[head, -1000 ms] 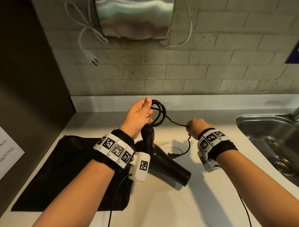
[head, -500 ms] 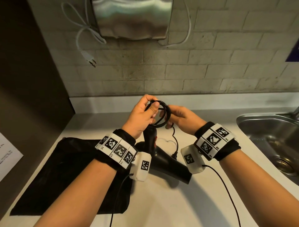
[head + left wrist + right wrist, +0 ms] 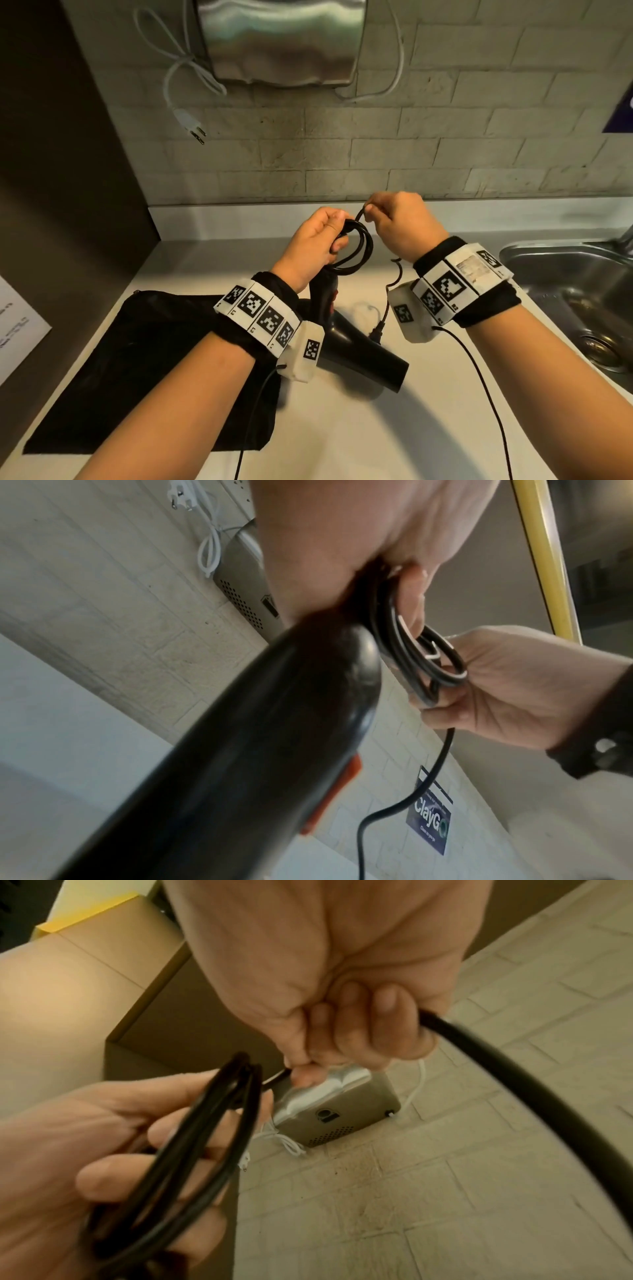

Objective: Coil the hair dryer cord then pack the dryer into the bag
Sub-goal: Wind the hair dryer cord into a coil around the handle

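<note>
A black hair dryer (image 3: pixel 359 353) hangs over the white counter, its handle (image 3: pixel 240 737) held up in my left hand (image 3: pixel 313 245). That hand also grips several loops of the black cord coil (image 3: pixel 356 250) (image 3: pixel 192 1139) against the handle top. My right hand (image 3: pixel 394 222) pinches the free cord (image 3: pixel 514 1074) just right of the coil, at the same height. The remaining cord drops below my right wrist to the black plug (image 3: pixel 376 334), which dangles above the counter. A flat black bag (image 3: pixel 144 359) lies on the counter at the left, partly under my left forearm.
A steel sink (image 3: pixel 575 291) is set into the counter at the right. A metal hand dryer (image 3: pixel 281 37) hangs on the brick wall, with a white cord and plug (image 3: pixel 190 123) dangling at its left. A dark wall panel (image 3: pixel 61 171) borders the counter's left side.
My right hand drew the free cord from the right up to the coil and now holds it raised beside my left hand. The plug has lifted off the counter.
</note>
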### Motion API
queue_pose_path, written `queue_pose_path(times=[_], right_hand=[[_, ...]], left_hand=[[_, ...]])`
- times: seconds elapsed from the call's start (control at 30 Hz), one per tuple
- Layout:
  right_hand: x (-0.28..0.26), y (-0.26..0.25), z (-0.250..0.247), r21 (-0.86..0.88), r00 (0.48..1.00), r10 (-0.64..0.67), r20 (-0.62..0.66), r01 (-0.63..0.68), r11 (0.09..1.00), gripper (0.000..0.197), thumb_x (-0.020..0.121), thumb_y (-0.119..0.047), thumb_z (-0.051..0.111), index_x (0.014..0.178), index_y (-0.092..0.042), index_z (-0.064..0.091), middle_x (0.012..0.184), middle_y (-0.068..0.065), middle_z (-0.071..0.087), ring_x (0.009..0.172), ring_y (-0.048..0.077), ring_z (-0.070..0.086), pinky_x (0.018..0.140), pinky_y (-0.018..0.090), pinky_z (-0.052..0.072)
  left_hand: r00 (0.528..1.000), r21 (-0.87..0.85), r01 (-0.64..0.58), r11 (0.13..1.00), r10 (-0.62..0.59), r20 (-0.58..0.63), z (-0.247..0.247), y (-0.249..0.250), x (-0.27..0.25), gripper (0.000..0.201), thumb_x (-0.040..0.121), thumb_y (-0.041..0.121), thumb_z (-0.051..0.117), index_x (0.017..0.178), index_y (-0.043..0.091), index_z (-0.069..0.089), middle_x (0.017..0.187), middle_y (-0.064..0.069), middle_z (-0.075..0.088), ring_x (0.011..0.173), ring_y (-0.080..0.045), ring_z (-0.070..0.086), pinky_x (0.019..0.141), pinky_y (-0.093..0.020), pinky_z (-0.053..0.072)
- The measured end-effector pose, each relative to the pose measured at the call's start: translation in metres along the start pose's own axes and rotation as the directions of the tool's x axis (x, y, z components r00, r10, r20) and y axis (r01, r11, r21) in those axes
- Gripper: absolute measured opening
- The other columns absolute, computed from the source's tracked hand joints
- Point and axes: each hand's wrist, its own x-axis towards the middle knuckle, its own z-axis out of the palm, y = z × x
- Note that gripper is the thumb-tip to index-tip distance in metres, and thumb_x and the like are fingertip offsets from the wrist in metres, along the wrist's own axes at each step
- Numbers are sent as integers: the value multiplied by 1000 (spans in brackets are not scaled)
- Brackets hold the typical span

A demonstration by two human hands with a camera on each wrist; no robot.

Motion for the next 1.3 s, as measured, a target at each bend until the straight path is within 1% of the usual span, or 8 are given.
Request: queue_pose_path(times=[0.23,0.4,0.57,0.7,0.83,0.93,1.13,1.3], right_hand=[[-8,-3,-5,-92,992,-66,-110,55,994,23,92,-15,43,92,-1,62,72,11,57,65,23,51,58,27,35],[-22,-6,-10,-60,983,-170,-70,166,984,26,93,-17,43,79,0,57,57,5,47,55,21,43,46,21,27],[-43,-11,13,-24,973,-225,48,226,974,24,93,-14,41,77,0,52,62,10,48,55,22,42,51,27,29],[-52,-9,33,15,984,-179,28,178,984,22,93,-15,40,84,1,52,67,12,51,62,28,49,58,35,39],[-52,-6,45,5,992,-127,27,126,992,19,93,-16,39,87,-3,52,69,12,52,63,26,49,61,39,44],[-54,-3,50,46,994,-98,36,96,994,18,93,-14,40,87,-3,53,68,12,52,63,29,50,62,39,44],[-57,5,45,49,998,-54,45,52,997,22,94,-18,41,96,-3,57,80,19,63,77,33,58,69,39,47],[-62,27,28,-88,995,104,-6,-104,991,27,89,-27,48,112,-16,58,120,7,53,118,25,41,99,41,38]], left_hand=[[993,290,-55,955,24,111,5,-2,5,25,98,22,33,82,21,52,59,3,37,46,-3,36,46,-15,32],[988,371,-75,926,120,-99,4,-10,12,25,97,26,35,96,12,56,63,5,44,57,-9,40,55,-24,33],[945,316,-58,947,154,-290,-3,-14,22,17,96,23,39,93,14,53,64,3,45,54,-12,40,54,-24,34],[932,312,-63,948,168,-322,-2,-17,23,23,96,23,39,95,7,55,62,5,43,54,-9,40,54,-24,33],[941,214,-45,976,113,-318,0,-13,20,29,96,27,39,69,20,47,59,4,40,52,-10,38,52,-24,32],[957,320,-62,945,147,-249,2,-10,13,17,91,33,49,81,20,55,64,8,47,59,-7,44,56,-20,36],[949,389,-61,919,174,-262,3,-13,16,17,91,27,51,98,13,58,70,5,49,64,-10,44,57,-20,38],[926,448,-74,891,228,-301,4,-10,19,24,92,23,51,107,6,58,87,-21,62,71,-14,49,65,-25,40]])
